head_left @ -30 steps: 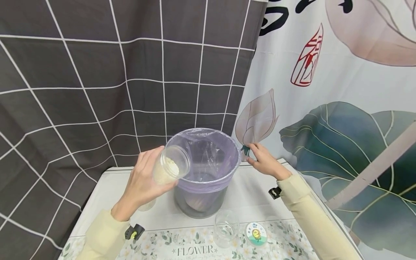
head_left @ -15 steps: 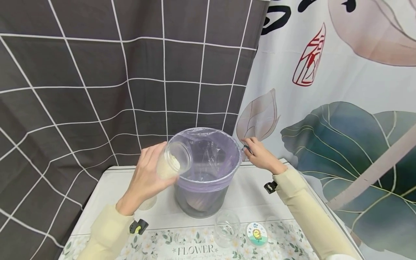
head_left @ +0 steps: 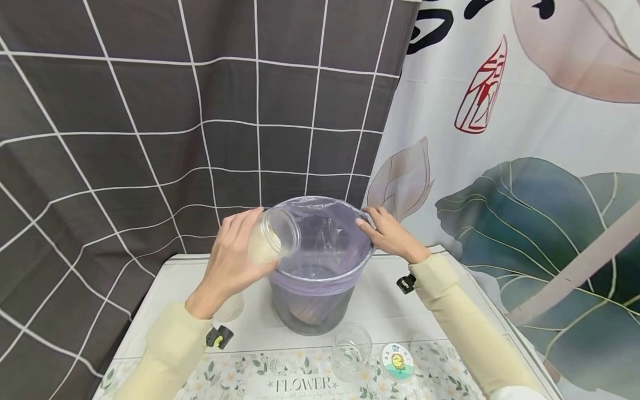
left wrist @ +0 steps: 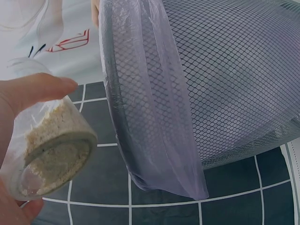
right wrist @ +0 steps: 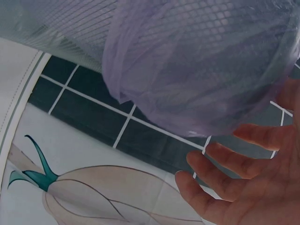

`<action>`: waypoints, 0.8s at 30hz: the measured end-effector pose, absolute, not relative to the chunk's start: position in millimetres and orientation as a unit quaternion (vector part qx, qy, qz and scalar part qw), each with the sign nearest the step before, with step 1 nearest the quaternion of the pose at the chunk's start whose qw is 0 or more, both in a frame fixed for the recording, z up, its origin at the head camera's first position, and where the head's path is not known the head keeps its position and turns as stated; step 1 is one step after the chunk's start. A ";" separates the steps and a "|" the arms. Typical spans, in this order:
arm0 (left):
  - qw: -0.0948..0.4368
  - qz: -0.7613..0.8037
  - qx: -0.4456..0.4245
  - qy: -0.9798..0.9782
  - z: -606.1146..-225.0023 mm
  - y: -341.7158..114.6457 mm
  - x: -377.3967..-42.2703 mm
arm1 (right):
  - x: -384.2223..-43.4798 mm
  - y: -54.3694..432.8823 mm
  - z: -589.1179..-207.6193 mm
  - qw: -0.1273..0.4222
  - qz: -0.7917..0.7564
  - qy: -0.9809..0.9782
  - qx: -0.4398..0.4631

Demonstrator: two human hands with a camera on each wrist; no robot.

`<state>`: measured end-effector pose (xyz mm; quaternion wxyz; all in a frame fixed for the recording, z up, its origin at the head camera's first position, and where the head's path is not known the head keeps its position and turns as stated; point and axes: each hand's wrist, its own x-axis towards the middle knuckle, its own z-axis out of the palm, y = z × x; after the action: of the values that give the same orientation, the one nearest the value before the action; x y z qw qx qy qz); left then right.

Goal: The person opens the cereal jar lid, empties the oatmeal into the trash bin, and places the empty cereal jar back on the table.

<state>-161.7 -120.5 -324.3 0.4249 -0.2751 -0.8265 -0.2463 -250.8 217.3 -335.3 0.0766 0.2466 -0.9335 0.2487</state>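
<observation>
My left hand (head_left: pixel 227 266) grips a clear jar (head_left: pixel 264 239) part-filled with pale, crumbly grains (left wrist: pixel 61 126). The jar is tilted, its mouth towards a mesh trash can (head_left: pixel 312 319) and overlapping the can's left rim in the head view. A thin purple bag (head_left: pixel 345 222) lines the can and folds down over the outside of its rim. At the right rim is my right hand (head_left: pixel 395 236), thumb at the edge. The right wrist view shows its fingers (right wrist: pixel 220 183) spread and loosely extended beside the bag.
On the table (head_left: pixel 385 300), a clear glass jar (head_left: pixel 351 350) stands before the can, with a round printed lid (head_left: pixel 398 361) to its right. Another round clear container (head_left: pixel 231 309) is partly hidden by my left wrist. Dark grid cloth (head_left: pixel 225 94) and a floral curtain (head_left: pixel 525 222) stand behind.
My left hand has moved slightly right and up with the jar, which is tipped further towards the can. My right hand has come left onto the rim, its fingers opening out.
</observation>
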 end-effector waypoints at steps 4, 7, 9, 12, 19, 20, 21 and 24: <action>0.421 -0.223 -0.264 -0.838 -323.3 -119.6 -165.1 | -251.2 212.1 -335.0 0.074 0.250 -0.936 0.238; 0.410 -0.208 -0.257 -0.850 -322.1 -119.5 -166.0 | -253.2 208.4 -336.7 0.078 0.249 -0.936 0.235; 0.401 -0.205 -0.256 -0.855 -321.8 -119.0 -166.5 | -254.3 205.8 -337.6 0.077 0.256 -0.936 0.229; 0.385 -0.207 -0.252 -0.864 -322.1 -118.2 -167.7 | -255.5 201.5 -339.1 0.075 0.271 -0.935 0.216; 0.362 -0.199 -0.249 -0.876 -322.2 -115.6 -169.3 | -257.2 193.9 -344.4 0.102 0.270 -0.935 0.205; 0.362 -0.195 -0.249 -0.877 -321.9 -115.4 -169.4 | -257.2 192.8 -344.9 0.109 0.271 -0.934 0.205; 0.362 -0.192 -0.250 -0.877 -321.5 -115.2 -169.4 | -257.1 191.8 -345.5 0.115 0.270 -0.933 0.206; 0.361 -0.183 -0.252 -0.879 -321.0 -114.6 -169.9 | -256.8 189.0 -346.3 0.121 0.274 -0.933 0.201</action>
<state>-169.9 -114.6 -321.0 0.3612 -0.2519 -0.8789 -0.1834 -256.8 189.0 -346.3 0.1207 0.2013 -0.9328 0.2736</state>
